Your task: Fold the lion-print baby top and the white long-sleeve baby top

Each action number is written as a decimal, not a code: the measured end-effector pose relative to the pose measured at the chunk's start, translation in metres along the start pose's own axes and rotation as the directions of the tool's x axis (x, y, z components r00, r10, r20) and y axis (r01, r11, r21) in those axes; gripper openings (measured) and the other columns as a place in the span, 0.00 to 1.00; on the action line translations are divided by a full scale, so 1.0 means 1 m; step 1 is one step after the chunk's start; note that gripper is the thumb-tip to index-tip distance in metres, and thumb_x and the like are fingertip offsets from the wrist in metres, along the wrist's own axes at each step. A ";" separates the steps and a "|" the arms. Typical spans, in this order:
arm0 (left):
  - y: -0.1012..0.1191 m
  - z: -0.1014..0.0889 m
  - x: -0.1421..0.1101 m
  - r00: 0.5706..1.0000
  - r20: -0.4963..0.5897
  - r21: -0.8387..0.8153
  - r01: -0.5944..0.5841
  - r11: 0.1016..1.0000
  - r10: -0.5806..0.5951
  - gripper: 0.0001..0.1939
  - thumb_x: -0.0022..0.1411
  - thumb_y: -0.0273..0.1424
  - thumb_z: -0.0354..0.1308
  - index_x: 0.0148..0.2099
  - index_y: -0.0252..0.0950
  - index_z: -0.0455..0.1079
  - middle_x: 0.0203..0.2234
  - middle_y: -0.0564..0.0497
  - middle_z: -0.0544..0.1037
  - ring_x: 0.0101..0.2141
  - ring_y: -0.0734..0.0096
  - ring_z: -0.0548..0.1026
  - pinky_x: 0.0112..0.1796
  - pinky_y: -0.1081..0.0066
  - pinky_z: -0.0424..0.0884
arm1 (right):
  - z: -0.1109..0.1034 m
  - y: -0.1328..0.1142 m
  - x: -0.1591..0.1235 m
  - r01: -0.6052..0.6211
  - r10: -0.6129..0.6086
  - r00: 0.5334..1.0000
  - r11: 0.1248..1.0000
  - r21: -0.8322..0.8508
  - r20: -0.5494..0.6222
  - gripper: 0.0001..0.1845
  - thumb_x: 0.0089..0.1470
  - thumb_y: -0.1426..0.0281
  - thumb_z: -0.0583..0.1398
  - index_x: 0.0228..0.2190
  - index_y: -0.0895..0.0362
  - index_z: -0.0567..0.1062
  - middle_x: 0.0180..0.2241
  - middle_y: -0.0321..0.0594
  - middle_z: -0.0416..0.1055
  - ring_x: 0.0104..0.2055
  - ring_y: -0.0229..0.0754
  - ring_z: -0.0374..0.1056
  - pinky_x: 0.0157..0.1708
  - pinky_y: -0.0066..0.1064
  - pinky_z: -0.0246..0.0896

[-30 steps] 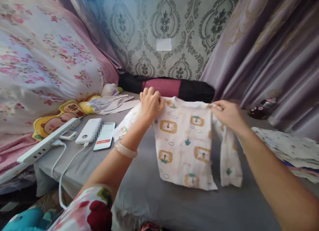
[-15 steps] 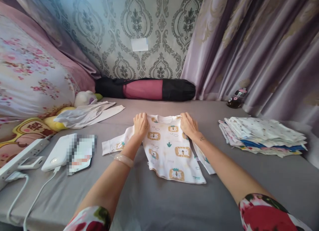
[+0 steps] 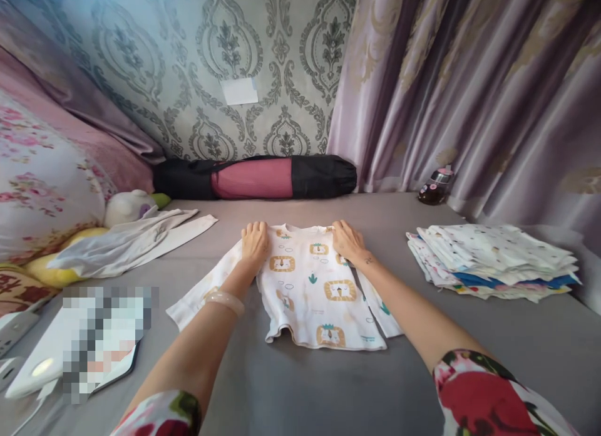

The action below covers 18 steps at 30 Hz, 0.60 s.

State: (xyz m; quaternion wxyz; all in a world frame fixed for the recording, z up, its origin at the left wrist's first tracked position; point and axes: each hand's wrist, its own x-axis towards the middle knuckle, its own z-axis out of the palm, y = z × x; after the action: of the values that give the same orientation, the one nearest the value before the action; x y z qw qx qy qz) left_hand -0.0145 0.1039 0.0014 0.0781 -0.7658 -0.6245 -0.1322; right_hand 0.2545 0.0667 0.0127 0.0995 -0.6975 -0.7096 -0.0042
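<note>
A small white long-sleeved shirt (image 3: 305, 298) printed with lion faces lies spread on the grey sheet, its neckline facing away from me. At its left shoulder, my left hand (image 3: 256, 243) is closed on the fabric. My right hand (image 3: 348, 242) grips the other shoulder in the same way, fingertips curled out of sight. One sleeve slants out to the left, partly under my left forearm; the other runs down beside the body, partly behind my right forearm. The hem is lifted in a small fold at its left corner.
A stack of folded clothes (image 3: 493, 260) lies to the right, with a dark bottle (image 3: 435, 186) behind it. Pale trousers (image 3: 131, 238), a white power bank (image 3: 42, 348) and a blurred phone (image 3: 115, 361) are on the left. A black and red roll bag (image 3: 253, 178) rests against the wall.
The shirt now lies flatter, and its left sleeve reaches further down and outward. Both hands keep their hold on the shoulders. The view has turned slightly.
</note>
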 end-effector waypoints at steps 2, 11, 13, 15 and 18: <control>-0.001 0.006 0.010 1.000 0.009 0.009 -0.013 1.000 0.013 0.17 0.63 0.23 0.41 0.49 0.33 0.67 0.44 0.35 0.72 0.46 0.48 0.67 0.44 0.56 0.59 | 0.002 0.004 0.008 0.005 -0.005 1.000 1.000 0.001 0.010 0.17 0.65 0.71 0.45 0.48 0.57 0.68 0.50 0.51 0.68 0.52 0.50 0.65 0.47 0.36 0.58; -0.006 0.026 0.039 0.998 0.068 -0.025 -0.005 1.000 0.007 0.17 0.62 0.24 0.44 0.50 0.33 0.67 0.46 0.35 0.73 0.49 0.48 0.68 0.46 0.56 0.60 | 0.013 0.015 0.034 -0.004 0.004 0.999 1.000 0.013 0.040 0.17 0.65 0.70 0.45 0.49 0.57 0.68 0.50 0.51 0.68 0.52 0.49 0.65 0.46 0.36 0.59; -0.007 0.028 0.042 0.990 0.142 -0.054 0.014 0.998 -0.006 0.17 0.63 0.25 0.43 0.51 0.33 0.66 0.47 0.36 0.74 0.49 0.49 0.69 0.47 0.56 0.60 | 0.015 0.017 0.036 -0.009 0.009 0.997 1.000 0.002 0.074 0.16 0.65 0.70 0.46 0.48 0.58 0.69 0.51 0.51 0.68 0.52 0.49 0.65 0.45 0.36 0.58; -0.008 0.029 0.043 0.981 0.196 -0.080 0.029 0.996 -0.013 0.17 0.66 0.28 0.41 0.52 0.33 0.66 0.48 0.36 0.74 0.50 0.51 0.70 0.47 0.56 0.60 | 0.016 0.016 0.038 0.003 -0.002 0.996 1.000 -0.017 0.084 0.17 0.65 0.69 0.46 0.47 0.59 0.70 0.51 0.52 0.68 0.52 0.50 0.65 0.46 0.37 0.57; -0.006 0.026 0.046 0.976 0.220 -0.116 0.019 0.993 0.007 0.18 0.69 0.34 0.41 0.52 0.35 0.67 0.50 0.38 0.74 0.52 0.53 0.69 0.49 0.57 0.60 | 0.018 0.012 0.045 0.088 -0.086 0.993 0.996 -0.024 0.081 0.18 0.67 0.66 0.46 0.48 0.58 0.71 0.51 0.50 0.68 0.54 0.51 0.62 0.49 0.39 0.55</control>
State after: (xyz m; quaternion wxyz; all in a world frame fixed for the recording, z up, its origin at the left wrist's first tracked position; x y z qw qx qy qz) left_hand -0.0090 0.1555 -0.0103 -0.0369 -0.7771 -0.6227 -0.0833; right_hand 0.2635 0.1143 0.0004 0.0610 -0.6670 -0.7425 0.0095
